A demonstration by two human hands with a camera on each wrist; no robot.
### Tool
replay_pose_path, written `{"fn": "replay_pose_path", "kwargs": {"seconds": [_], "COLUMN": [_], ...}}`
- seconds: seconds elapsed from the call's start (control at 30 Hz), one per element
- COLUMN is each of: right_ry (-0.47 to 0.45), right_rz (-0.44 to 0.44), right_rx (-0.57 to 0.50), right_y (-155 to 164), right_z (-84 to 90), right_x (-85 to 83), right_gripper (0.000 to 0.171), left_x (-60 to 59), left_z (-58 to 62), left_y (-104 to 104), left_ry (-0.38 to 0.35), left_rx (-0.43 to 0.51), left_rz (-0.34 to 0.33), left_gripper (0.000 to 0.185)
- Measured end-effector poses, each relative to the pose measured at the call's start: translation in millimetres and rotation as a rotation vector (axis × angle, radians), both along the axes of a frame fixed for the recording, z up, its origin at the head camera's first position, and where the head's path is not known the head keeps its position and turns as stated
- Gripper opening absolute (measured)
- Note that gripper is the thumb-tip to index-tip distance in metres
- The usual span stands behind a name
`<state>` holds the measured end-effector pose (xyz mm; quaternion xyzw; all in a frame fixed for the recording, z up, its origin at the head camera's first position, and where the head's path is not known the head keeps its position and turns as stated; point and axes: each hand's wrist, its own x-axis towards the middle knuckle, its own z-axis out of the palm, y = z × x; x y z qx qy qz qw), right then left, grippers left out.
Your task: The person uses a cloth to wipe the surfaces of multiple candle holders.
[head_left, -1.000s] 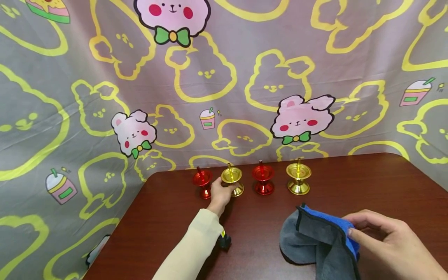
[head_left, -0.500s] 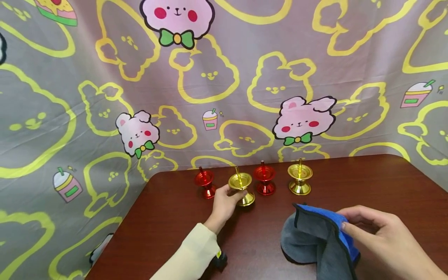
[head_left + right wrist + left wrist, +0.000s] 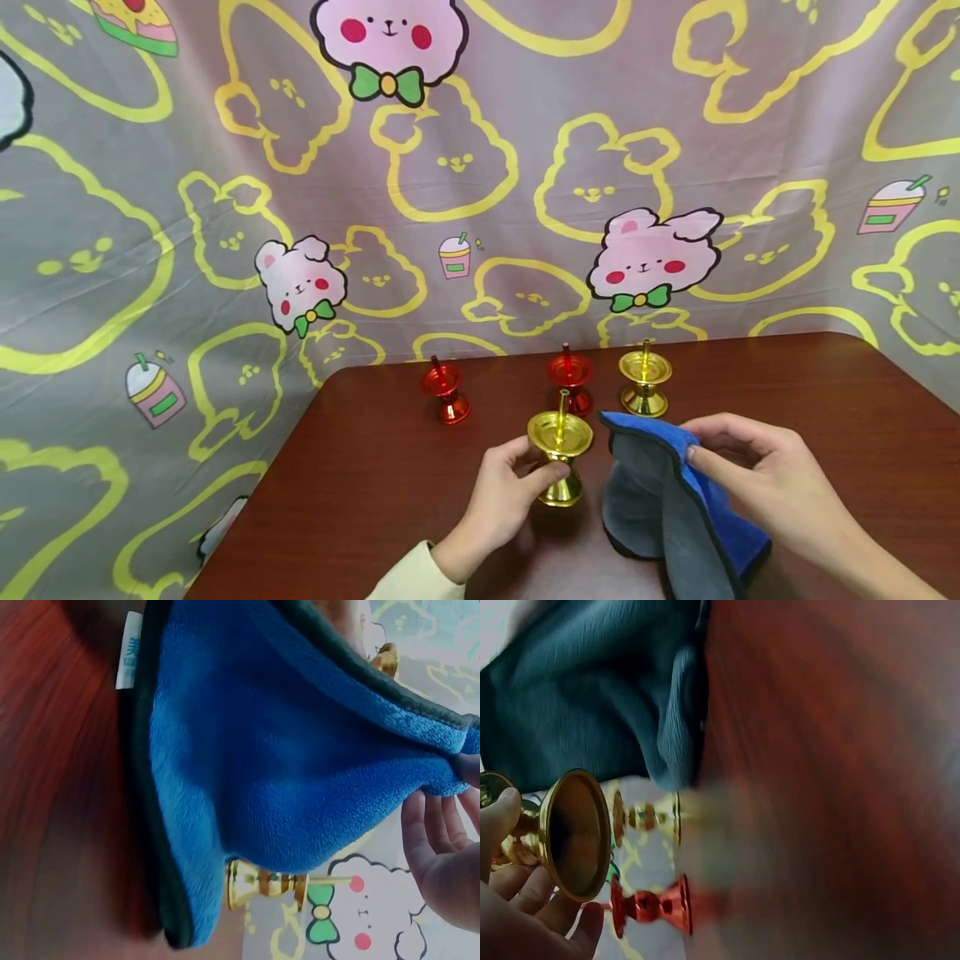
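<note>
My left hand (image 3: 502, 504) grips a shiny gold candle holder (image 3: 561, 435) by its narrow waist. It is lifted off the table, and the left wrist view shows the hollow underside of its base (image 3: 576, 834). A thin spike stands in the middle of its dish. To the right, my right hand (image 3: 765, 475) pinches a two-sided cloth (image 3: 667, 492), grey on one face and blue on the other with black edging. The cloth hangs down beside the gold holder. In the right wrist view its blue face (image 3: 300, 772) spreads below the pinching fingers (image 3: 439, 825).
Along the back of the brown table (image 3: 337, 500) stand a red candle holder (image 3: 446, 392) at left, another red holder (image 3: 570, 379) near the middle and a second gold holder (image 3: 645, 383) to its right. A patterned grey curtain (image 3: 480, 150) hangs behind the table.
My left hand has brought the gold candle holder from the back row toward me and to the right, lifting it. My right hand has moved slightly left and up with the cloth.
</note>
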<state>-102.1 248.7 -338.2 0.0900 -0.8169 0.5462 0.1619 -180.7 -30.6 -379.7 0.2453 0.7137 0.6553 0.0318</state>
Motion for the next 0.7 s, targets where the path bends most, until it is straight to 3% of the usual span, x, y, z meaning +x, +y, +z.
{"fn": "replay_pose_path", "kwargs": {"seconds": [0.27, 0.47, 0.6, 0.7], "right_ry": [0.128, 0.192, 0.215, 0.232], "right_rz": [0.018, 0.115, 0.134, 0.143], "right_rx": [0.030, 0.015, 0.092, 0.172], "right_y": [-20.0, -36.1, -42.5, -43.8], "right_z": [8.5, 7.1, 3.6, 2.1], "right_x": [-5.4, -6.3, -3.1, -1.3], "right_gripper": [0.019, 0.022, 0.028, 0.032], "left_x": [23.1, 31.5, 33.9, 34.3], "left_z": [-0.7, -1.7, 0.2, 1.1], "left_y": [4.7, 10.8, 13.6, 13.3], "left_ry": [-0.017, -0.040, -0.024, 0.027], "left_rx": [0.059, 0.100, 0.115, 0.122], "left_rz": [-0.092, -0.134, -0.183, -0.216], "left_gripper": [0.030, 0.025, 0.024, 0.023]}}
